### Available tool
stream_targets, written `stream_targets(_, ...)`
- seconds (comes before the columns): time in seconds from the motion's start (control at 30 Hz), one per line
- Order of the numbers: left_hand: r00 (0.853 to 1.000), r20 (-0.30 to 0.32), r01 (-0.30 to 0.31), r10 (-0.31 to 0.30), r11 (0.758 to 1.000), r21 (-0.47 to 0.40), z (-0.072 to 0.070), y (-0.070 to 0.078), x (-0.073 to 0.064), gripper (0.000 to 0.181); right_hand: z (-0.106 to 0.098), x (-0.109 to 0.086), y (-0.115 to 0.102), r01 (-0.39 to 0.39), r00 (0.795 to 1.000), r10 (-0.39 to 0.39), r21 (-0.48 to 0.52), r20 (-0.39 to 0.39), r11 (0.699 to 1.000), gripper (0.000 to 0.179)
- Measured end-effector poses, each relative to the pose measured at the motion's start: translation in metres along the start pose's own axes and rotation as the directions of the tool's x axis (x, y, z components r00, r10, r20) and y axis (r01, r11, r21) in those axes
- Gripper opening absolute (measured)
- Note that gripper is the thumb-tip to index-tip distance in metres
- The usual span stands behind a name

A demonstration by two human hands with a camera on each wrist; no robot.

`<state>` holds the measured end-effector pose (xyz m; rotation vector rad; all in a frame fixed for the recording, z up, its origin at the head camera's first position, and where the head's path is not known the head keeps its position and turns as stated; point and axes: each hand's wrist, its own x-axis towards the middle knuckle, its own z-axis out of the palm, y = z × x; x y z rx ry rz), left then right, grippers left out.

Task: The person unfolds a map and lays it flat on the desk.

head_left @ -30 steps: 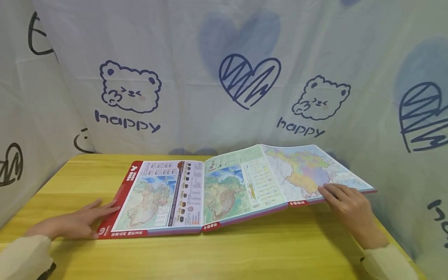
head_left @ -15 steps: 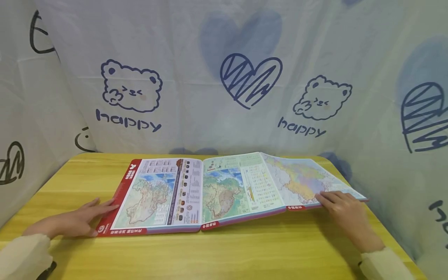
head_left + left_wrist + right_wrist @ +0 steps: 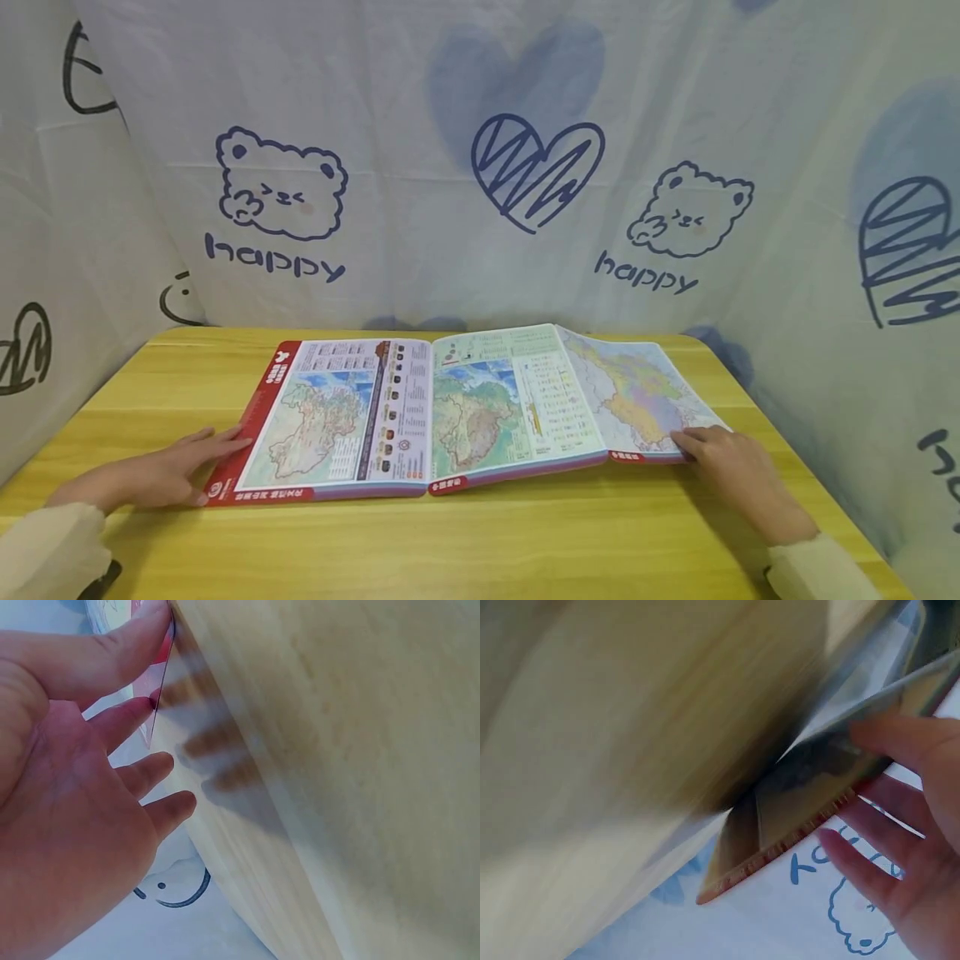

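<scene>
A folding map (image 3: pixel 476 425) lies spread on the table in the head view, its printed panels joined at upright creases. The left panel (image 3: pixel 330 433) has a red border and is flat, while the right panel (image 3: pixel 637 392) slopes down from a raised crease. My left hand (image 3: pixel 142 477) touches the red left edge with its fingers straight and spread, as the left wrist view also shows. My right hand (image 3: pixel 738 475) pinches the front edge of the right panel, thumb below and fingers on top. In the right wrist view the glossy underside (image 3: pixel 802 791) tilts above the wood.
The yellow wood-grain table (image 3: pixel 480 550) extends in front of the map and to both sides. A white cloth (image 3: pixel 420 167) printed with bears and hearts hangs behind the table and along its sides.
My right hand has come down and slightly left with the right panel, which now sits lower and less stretched out. The left hand has stayed at the red edge.
</scene>
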<state>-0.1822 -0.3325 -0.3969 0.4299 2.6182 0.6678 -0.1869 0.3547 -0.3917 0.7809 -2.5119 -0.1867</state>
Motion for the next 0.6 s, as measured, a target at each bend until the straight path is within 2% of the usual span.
stream_targets(0.07, 1.0, -0.001, 0.001, -0.001, 1.0, 0.004, 0.0, 0.0004, -0.0001, 0.079, 0.0003, -0.002, 0.0004, -0.035, 0.993, 0.032, 0.03, 0.113, 0.999, 0.034)
stream_targets(0.13, 1.0, 0.0, 0.005, -0.005, 1.0, -0.002, 0.0005, 0.0014, -0.0003, 0.08, 0.0014, -0.0041, 0.0015, -0.07, 0.978, 0.054, 0.072, 0.203, 0.995, 0.036)
stream_targets(0.23, 1.0, -0.009, -0.008, 0.008, 1.0, 0.008, 0.0014, 0.0017, -0.0008, 0.079, 0.0031, -0.0065, 0.0049, -0.118, 0.957, 0.079, 0.128, 0.28, 0.985, 0.042)
stream_targets(0.5, 0.998, -0.05, -0.043, 0.048, 0.994, 0.096, 0.0042, 0.0001, -0.0045, 0.073, -0.0006, -0.0077, 0.008, -0.164, 0.933, 0.098, 0.165, 0.347, 0.973, 0.045)
stream_targets(0.6, 0.997, -0.067, -0.037, 0.046, 0.99, 0.134, 0.0055, 0.0019, -0.0064, 0.069, -0.0011, -0.0052, 0.0055, -0.15, 0.945, 0.087, 0.181, 0.316, 0.972, 0.042)
